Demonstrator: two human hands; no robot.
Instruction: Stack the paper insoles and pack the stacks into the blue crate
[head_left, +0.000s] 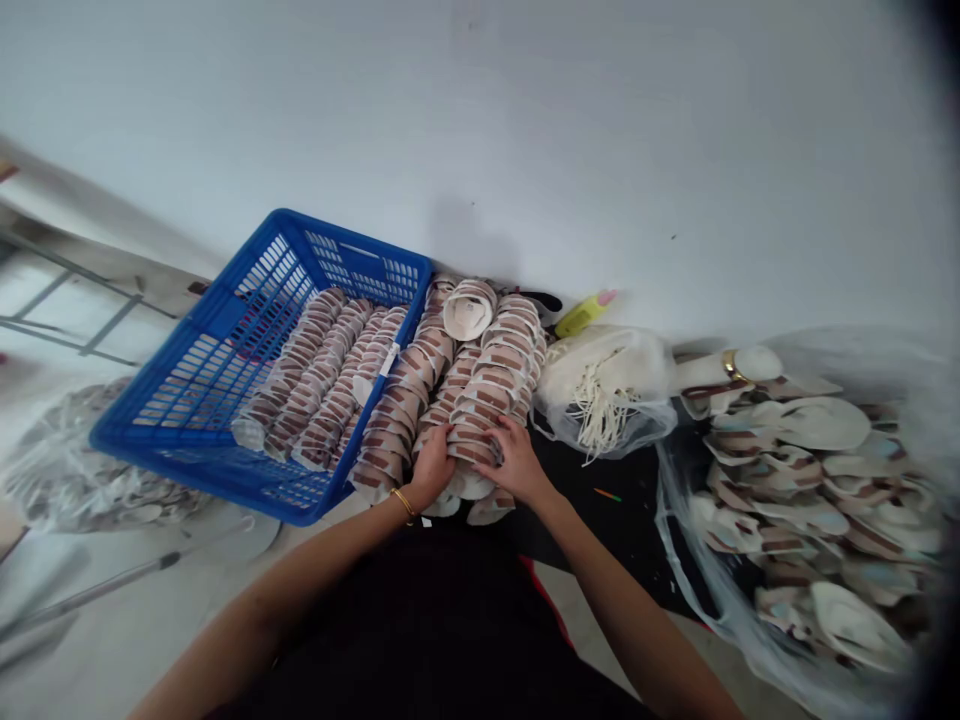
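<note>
Long stacks of nested shoe uppers, cream with brown bands, lie side by side on a dark tabletop. My left hand [433, 468] is curled against the left side of the near end of one stack of shoe uppers [486, 405]. Against the right side of that same end is my right hand [516, 462], its fingers bent and thumb pointing inward. The stack's end sits between both hands. A single round upper [469, 312] rests on top at the far end. Further stacks [394, 415] lie just left of my left hand.
A blue plastic crate [217, 508] on the left holds several more stacks. To the right are a clear bag of cream cords [604, 410], a yellow cutter [583, 314], a small pencil-like stick [607, 494] and a large clear bag of loose uppers [795, 490]. A white wall [570, 150] stands behind.
</note>
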